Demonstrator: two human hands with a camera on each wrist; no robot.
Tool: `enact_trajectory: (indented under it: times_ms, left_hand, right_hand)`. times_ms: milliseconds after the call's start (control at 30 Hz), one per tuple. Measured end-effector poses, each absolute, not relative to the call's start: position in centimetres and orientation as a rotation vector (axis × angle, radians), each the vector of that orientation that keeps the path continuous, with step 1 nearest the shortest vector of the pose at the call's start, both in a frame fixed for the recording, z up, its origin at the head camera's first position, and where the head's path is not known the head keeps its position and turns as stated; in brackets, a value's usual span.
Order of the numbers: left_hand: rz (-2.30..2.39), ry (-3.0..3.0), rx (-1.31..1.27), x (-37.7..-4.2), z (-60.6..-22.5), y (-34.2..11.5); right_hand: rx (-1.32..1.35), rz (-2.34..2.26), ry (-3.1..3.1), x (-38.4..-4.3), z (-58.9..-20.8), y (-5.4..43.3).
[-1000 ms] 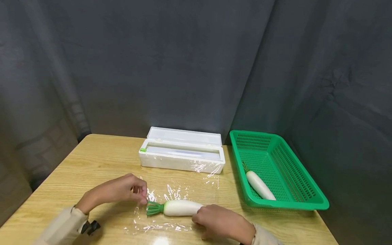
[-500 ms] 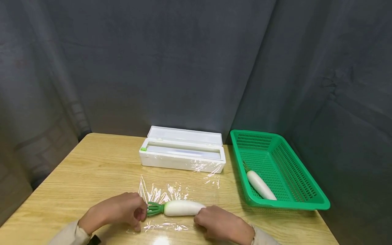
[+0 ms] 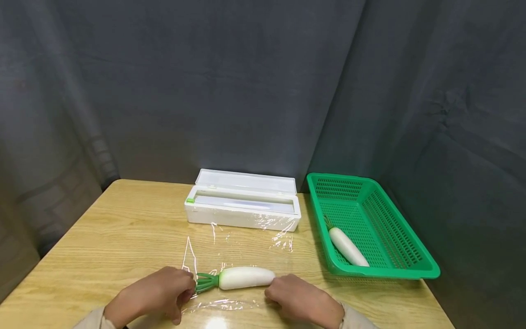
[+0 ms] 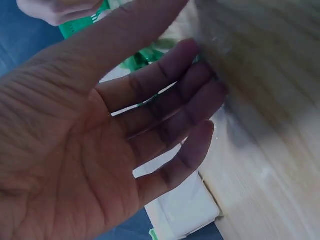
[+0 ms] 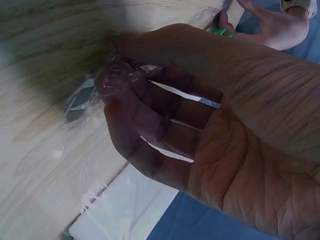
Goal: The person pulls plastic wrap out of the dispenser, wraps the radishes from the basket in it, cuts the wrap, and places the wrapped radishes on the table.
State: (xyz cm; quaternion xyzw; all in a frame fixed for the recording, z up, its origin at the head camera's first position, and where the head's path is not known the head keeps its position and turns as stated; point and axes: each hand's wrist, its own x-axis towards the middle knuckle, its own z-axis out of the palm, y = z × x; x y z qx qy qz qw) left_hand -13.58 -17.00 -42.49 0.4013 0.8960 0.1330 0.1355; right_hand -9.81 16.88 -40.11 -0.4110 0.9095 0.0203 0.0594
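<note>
A white daikon (image 3: 246,278) with trimmed green stalks (image 3: 207,283) lies sideways on a sheet of clear plastic wrap (image 3: 230,304) in the head view. At its stalk end is my left hand (image 3: 154,292); the left wrist view shows its fingers loosely bent, fingertips at the film near the table, thumb apart from them. My right hand (image 3: 302,297) is at the daikon's tip. In the right wrist view, crinkled film (image 5: 120,77) is pinched between that hand's thumb and curled fingers.
Behind the sheet stands a white wrap dispenser (image 3: 242,220), lid raised, with film trailing from its front. A green basket (image 3: 382,273) at the right holds another daikon (image 3: 348,246). The wooden table (image 3: 135,219) ends at dark curtains (image 3: 263,91).
My left hand has come down toward the table's near side, past the stalks, and the film beside them has shifted. My right hand has slid slightly right, off the daikon's tip.
</note>
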Motion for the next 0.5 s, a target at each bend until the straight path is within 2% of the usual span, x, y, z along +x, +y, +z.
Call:
enact_trajectory:
  times_ms: [233,500]
  left_hand:
    - [0.396,2.651,1.323,-13.4,-42.4,-17.5]
    - [0.595,2.564,1.303,-14.3,-41.1,-18.7]
  right_hand:
    - [-1.176,-0.040,2.765,-9.5,-40.0,17.4]
    - [-1.200,0.130,2.808,-10.2,-39.7,17.7]
